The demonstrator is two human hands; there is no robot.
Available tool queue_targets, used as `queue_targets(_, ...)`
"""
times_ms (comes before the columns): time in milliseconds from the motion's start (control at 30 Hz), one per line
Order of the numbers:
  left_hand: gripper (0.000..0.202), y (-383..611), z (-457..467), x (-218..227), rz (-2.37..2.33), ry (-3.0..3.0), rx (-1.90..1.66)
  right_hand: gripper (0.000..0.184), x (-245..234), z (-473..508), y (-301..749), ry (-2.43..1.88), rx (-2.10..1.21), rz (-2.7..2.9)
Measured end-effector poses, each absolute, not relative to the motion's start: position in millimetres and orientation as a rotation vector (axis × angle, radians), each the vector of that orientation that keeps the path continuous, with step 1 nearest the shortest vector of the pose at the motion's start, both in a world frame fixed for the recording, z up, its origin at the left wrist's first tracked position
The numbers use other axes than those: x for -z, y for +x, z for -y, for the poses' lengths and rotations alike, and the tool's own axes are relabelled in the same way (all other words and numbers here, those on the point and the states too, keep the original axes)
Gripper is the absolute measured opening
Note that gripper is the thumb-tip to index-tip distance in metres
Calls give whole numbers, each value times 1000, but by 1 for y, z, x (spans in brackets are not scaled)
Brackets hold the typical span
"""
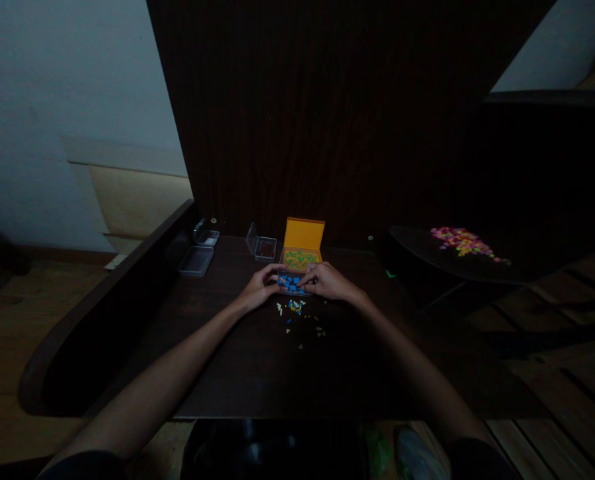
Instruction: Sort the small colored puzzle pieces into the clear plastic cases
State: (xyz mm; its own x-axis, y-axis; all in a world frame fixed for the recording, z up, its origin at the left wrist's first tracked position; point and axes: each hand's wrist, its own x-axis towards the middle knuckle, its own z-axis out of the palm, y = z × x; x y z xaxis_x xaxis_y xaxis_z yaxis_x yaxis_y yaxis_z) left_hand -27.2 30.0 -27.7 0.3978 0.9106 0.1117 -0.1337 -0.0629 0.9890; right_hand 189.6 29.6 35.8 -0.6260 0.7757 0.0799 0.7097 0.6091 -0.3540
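A small clear plastic box (pixel 292 291) of blue pieces (pixel 293 281) sits on the dark table. My left hand (pixel 263 288) grips its left side, thumb at the front and fingers behind. From the right, my right hand (pixel 326 281) reaches into the box with its fingertips pinched together among the blue pieces; what they hold is too small to make out. Right behind is a yellow box (pixel 304 235) with its lid raised, holding green pieces (pixel 301 258). Loose white, yellow and blue pieces (pixel 296 307) lie scattered in front of the clear box.
A clear box with dark reddish contents (pixel 266 249) stands open at the back left. Farther left are another open clear box (pixel 196 261) and a small case (pixel 208 238). On a side shelf at right lies a pile of pink and yellow pieces (pixel 462 242). A raised wooden side (pixel 112 307) bounds the table's left.
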Motion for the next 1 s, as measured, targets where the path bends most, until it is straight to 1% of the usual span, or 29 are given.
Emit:
queue_targets(200,54,-27,-30,26,-785,1357,-1027,16,-42,-22,193,-1142,-430,2561)
queue_targets(433,55,-27,-29,27,-773,1355,-1028,15,-46,8,176,-992,-665,2785)
queue_targets(667,54,-28,-28,26,-773,1354,-1027,17,-29,16,162,-1034,-555,2899)
queue_targets(1000,53,-26,-30,29,-755,1344,-1046,15,-30,18,164,-1081,-694,2872)
